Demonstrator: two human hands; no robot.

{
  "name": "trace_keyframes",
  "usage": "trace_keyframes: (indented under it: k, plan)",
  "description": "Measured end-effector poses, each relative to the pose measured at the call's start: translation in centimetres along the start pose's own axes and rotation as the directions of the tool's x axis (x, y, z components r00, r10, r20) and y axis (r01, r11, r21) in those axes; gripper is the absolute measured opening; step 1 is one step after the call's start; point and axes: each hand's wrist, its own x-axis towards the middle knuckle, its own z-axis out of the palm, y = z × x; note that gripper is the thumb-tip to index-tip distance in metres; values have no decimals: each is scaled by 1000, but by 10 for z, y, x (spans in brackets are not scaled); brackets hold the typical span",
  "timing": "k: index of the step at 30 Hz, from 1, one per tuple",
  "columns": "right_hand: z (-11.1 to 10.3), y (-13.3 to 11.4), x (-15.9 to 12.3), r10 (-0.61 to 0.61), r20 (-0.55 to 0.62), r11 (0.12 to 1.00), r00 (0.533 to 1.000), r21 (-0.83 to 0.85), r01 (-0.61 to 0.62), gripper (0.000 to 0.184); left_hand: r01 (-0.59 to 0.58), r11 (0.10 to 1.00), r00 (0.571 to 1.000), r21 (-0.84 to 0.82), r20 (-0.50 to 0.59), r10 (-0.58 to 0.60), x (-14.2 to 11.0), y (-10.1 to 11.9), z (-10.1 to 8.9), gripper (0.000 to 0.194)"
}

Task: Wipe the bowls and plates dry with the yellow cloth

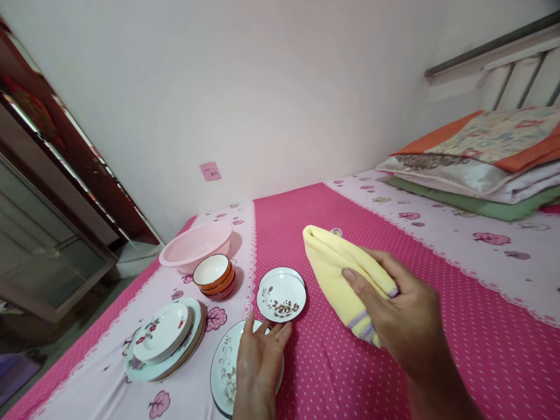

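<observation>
My right hand is closed around a folded yellow cloth with a purple stripe at its end, held just above the pink dotted bedsheet. My left hand lies on a large pale plate with a floral print, fingers bent over its far rim. Just beyond its fingertips sits a small white saucer with a brown flower pattern.
A stack of plates lies at the left, with stacked orange bowls and a pink basin behind it. Folded quilts and a pillow lie at the far right by the bed's metal headboard. A cabinet stands at the left.
</observation>
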Motion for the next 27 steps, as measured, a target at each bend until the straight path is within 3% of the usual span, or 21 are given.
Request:
trace_keyframes:
  k: [7,17,22,27]
  plan:
    - [2,2,0,-21,21,1000,1000,8,21,30,-80,995,996,-61,29,82,6,-8,-2,62]
    - [2,4,1,-51,41,999,998,16,51,28,-194,981,981,-23,6,194,13,-16,-2,22]
    - [1,5,0,-30,52,999,998,17,29,31,-144,989,988,27,-57,145,14,-15,-5,23]
    - [2,5,0,-46,58,999,997,4,46,31,-97,993,994,73,-48,101,18,-14,-10,32]
